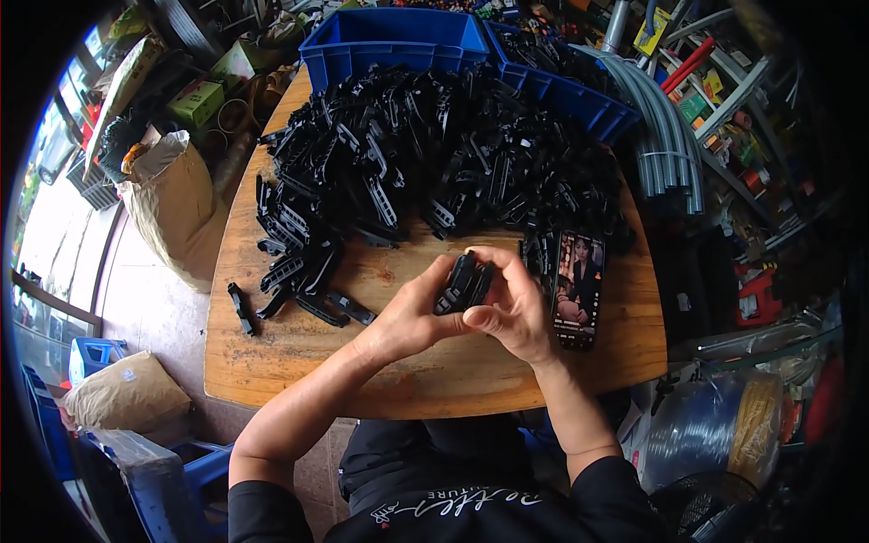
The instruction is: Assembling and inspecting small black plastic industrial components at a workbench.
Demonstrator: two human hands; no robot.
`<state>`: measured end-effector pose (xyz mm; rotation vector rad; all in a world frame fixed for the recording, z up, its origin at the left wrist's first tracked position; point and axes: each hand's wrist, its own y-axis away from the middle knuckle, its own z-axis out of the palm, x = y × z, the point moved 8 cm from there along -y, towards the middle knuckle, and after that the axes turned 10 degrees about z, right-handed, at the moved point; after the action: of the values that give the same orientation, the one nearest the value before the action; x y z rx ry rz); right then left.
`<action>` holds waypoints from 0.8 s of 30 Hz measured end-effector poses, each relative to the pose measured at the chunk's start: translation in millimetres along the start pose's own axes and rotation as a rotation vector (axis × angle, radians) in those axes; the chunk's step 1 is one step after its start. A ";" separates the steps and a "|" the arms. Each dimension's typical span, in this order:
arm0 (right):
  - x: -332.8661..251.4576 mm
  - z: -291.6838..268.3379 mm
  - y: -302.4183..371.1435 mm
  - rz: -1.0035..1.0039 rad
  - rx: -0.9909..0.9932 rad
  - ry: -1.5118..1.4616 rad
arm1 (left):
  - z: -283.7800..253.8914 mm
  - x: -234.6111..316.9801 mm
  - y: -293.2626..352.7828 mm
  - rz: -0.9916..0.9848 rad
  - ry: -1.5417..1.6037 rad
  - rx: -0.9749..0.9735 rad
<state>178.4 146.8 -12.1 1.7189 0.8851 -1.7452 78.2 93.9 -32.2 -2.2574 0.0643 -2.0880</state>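
Note:
Above the near part of the wooden table, my two hands meet around a small bundle of black plastic parts. My left hand grips the bundle from its left side, thumb and fingers closed on it. Curled around the right side is my right hand, its fingers over the far end and its thumb at the near end. The exact kind of the parts cannot be made out; they look like narrow ribbed clips. A big heap of similar black parts covers the far half of the table.
A phone with a lit screen lies right of my hands. Behind the heap stand a blue crate and a second blue crate holding black parts. Loose parts lie at left, including one black piece near the table edge.

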 end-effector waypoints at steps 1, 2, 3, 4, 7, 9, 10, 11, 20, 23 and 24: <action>-4.2 6.2 -0.4 -0.039 -0.007 0.039 | 3.9 3.5 0.4 0.165 -0.053 -0.002; -10.3 13.4 -1.6 -0.079 -0.013 0.079 | 6.4 11.6 2.6 0.331 -0.105 -0.004; -16.3 13.7 -1.3 -0.193 0.014 0.279 | 10.6 2.7 1.9 0.182 -0.109 -0.095; -17.8 13.0 -0.7 -0.192 0.018 0.283 | 9.5 6.3 1.7 0.185 -0.106 -0.099; -4.2 10.3 -2.3 -0.007 -0.013 0.188 | 10.8 -3.7 4.3 -0.009 0.203 -0.111; -5.7 10.6 -3.0 -0.002 0.029 0.212 | 8.3 -8.7 5.7 -0.133 0.270 -0.071; -5.7 10.5 -3.8 0.002 0.071 0.236 | 8.4 -13.3 7.5 -0.258 0.335 -0.032; -2.1 13.9 -3.9 -0.066 0.120 0.133 | 10.0 -8.9 8.2 -0.309 0.424 0.018; -43.6 56.0 21.9 -0.389 -0.030 0.894 | -44.2 -18.3 7.1 -0.004 0.487 0.511; -15.4 101.8 57.8 -0.314 -0.265 1.027 | -53.3 -10.2 1.5 0.127 0.556 0.507; 2.0 107.5 63.5 -0.343 -0.308 1.085 | -52.1 -5.3 -0.7 0.138 0.548 0.479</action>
<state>156.9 24.2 -22.1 2.3514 1.8521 -0.6336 25.8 94.0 -33.3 -1.3471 -0.2213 -2.2725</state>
